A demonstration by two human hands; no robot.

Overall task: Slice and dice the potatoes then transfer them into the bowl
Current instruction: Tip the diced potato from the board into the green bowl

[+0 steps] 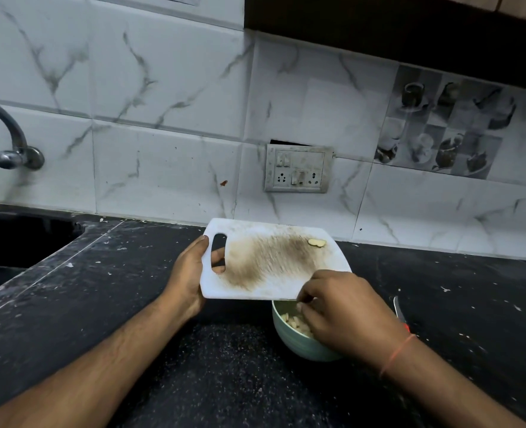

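Note:
My left hand (190,273) grips the handle end of a white cutting board (271,264), fingers through its slot, and holds it tilted above the counter. The board's near right edge hangs over a pale green bowl (295,341) that holds diced potato pieces (292,321). One potato slice (316,242) clings to the board's far right corner. My right hand (339,310) is over the bowl at the board's lower edge, fingers curled down toward the potato pieces. Whether it holds any pieces I cannot tell.
A knife with a red handle (400,313) lies on the black speckled counter (209,366) just right of my right wrist. A dark sink (14,242) and tap (11,140) are at the far left. A switch socket (298,168) is on the tiled wall.

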